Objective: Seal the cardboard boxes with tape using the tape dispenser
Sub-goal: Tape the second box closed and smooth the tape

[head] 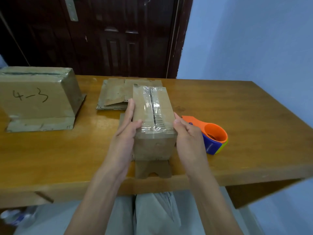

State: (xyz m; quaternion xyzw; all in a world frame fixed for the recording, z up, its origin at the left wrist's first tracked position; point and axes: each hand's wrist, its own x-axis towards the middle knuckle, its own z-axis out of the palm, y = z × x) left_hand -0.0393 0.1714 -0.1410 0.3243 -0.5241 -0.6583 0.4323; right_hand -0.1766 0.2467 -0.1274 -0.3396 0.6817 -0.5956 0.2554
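A small cardboard box [160, 102] stands in the middle of the wooden table [237, 116], with clear tape running along its top seam and down over its near edge. My left hand [124, 133] lies flat against the box's left side, fingers straight, its thumb pressing on the taped top near the front edge. My right hand [188, 134] holds the box's right side. Its thumb touches the top right edge and its fingers curl beside the box. The orange and blue tape dispenser [213, 136] lies on the table just right of my right hand, untouched.
A larger taped box marked "4-3" [39, 99] stands at the left of the table. Flattened cardboard pieces [113, 95] lie behind the small box. A dark door [110, 36] and a blue wall [245, 39] are beyond the table.
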